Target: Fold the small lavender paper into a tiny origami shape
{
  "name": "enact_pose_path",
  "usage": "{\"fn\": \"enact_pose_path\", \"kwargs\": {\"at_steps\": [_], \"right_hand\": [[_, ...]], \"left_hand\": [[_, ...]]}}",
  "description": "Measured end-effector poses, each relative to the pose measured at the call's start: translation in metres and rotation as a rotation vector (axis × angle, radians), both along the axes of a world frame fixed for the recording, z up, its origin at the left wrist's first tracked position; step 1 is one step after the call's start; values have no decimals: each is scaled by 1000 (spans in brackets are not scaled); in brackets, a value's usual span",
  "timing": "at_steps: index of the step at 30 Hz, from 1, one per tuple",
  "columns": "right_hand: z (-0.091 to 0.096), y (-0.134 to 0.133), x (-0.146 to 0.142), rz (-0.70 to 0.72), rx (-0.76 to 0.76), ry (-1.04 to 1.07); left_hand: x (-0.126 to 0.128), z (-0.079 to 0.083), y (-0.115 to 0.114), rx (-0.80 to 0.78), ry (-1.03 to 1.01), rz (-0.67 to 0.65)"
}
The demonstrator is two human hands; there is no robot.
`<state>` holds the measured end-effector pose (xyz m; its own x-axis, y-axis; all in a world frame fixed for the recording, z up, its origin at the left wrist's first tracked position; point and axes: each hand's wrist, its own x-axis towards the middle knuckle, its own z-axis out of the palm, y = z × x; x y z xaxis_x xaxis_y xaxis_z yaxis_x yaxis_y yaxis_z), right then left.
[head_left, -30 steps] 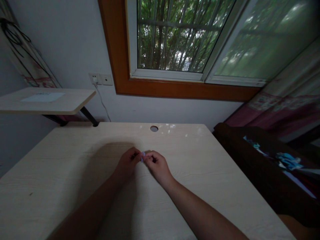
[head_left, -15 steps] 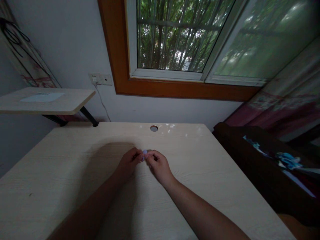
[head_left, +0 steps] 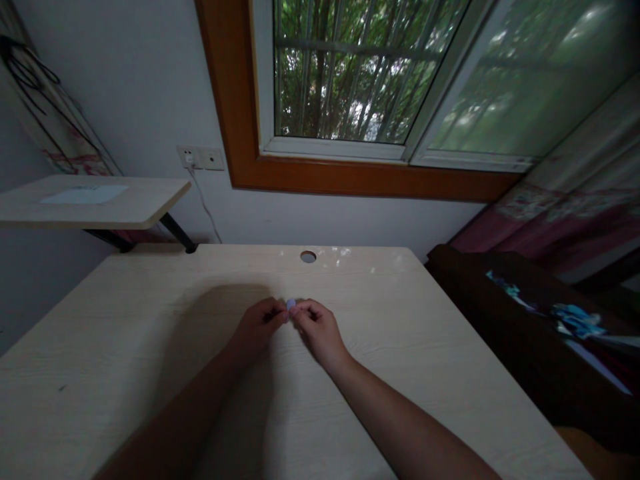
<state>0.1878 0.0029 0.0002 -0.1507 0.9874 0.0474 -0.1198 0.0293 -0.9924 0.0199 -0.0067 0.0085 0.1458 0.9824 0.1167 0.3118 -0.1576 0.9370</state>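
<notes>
My left hand and my right hand meet fingertip to fingertip over the middle of a pale wooden desk. Both are closed in a pinch on a small pale lilac object held between them, just above the desk top. The object is too small and dim to name. Both forearms reach in from the bottom edge.
A round cable hole lies near the desk's far edge. A raised side shelf with a white sheet stands at the left. Wall sockets with a cable sit below a barred window. Dark furniture borders the desk's right side.
The hands have barely shifted. The small lilac object has risen slightly between the fingertips and the pinch looks tighter.
</notes>
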Motion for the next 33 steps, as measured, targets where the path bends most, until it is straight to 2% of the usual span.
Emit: {"fn": "enact_pose_path", "kwargs": {"at_steps": [8,13,17,27,33], "right_hand": [[8,0,2,2,76,-51],[3,1,2,1,18,1],[-3,3,2,18,0,29],[2,-1,1,28,43,-7],[4,-3,2,23,123,-38]], "left_hand": [[2,5,-3,45,88,-52],[2,4,-3,43,99,-57],[3,2,-2,32,73,-63],[2,3,-2,8,59,-63],[0,3,-4,-23,-36,-37]]}}
